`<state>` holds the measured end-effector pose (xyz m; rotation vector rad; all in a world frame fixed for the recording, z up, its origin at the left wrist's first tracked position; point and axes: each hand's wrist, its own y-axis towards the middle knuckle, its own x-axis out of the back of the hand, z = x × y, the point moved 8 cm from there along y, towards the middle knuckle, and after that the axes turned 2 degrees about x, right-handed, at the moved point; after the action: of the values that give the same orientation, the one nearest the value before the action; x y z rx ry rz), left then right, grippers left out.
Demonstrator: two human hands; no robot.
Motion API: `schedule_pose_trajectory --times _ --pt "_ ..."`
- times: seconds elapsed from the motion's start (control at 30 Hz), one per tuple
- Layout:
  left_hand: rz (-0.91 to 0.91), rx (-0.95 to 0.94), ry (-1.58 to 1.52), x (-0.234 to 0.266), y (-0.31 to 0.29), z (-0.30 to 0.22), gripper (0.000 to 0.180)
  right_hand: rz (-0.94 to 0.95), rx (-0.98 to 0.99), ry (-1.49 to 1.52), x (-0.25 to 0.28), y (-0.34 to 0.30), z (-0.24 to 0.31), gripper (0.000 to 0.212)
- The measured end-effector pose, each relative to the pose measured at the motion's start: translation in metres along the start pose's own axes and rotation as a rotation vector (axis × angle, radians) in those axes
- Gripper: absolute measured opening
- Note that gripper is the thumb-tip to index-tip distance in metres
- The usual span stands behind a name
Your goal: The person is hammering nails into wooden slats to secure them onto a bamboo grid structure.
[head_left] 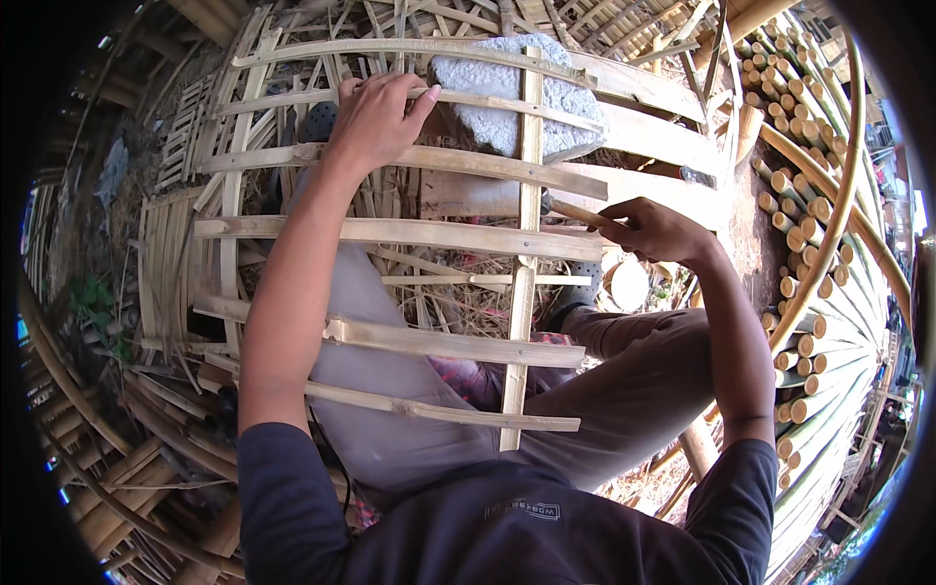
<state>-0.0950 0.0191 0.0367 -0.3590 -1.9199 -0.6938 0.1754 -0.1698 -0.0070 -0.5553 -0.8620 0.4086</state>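
A lattice of split-bamboo slats lies over my lap, several crosswise slats (429, 234) fixed to two lengthwise strips, among them the right-hand strip (524, 292). My left hand (380, 117) is closed round one crosswise slat (478, 99) near the far end, thumb lying along it. A rough grey stone block (463, 78) sits beneath the far right part of the lattice. To the right of the strip, my right hand (651, 230) grips the wooden handle of a hammer (575, 212). Its small dark head is beside the strip, partly hard to make out.
Wooden boards (653, 190) lie under and beyond the stone. Stacked cut bamboo poles (809, 234) fill the right side. Finished-looking slatted panels (171, 268) lean at the left, with more bamboo pieces (127, 487) at lower left. Straw and offcuts cover the ground (448, 302).
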Motion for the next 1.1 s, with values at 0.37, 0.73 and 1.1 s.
schedule_pose_trajectory --times 0.37,0.73,1.1 --pt "0.014 0.022 0.003 -0.001 0.0 0.004 0.043 -0.019 -0.033 -0.114 0.006 -0.006 0.008 0.039" --pt "0.024 0.029 0.004 -0.002 0.0 0.002 0.044 0.287 -0.15 -0.523 -0.029 -0.003 -0.031 0.05" --pt "0.015 0.024 0.008 -0.004 0.001 0.007 0.044 0.073 -0.06 -0.254 -0.005 -0.003 0.006 0.038"
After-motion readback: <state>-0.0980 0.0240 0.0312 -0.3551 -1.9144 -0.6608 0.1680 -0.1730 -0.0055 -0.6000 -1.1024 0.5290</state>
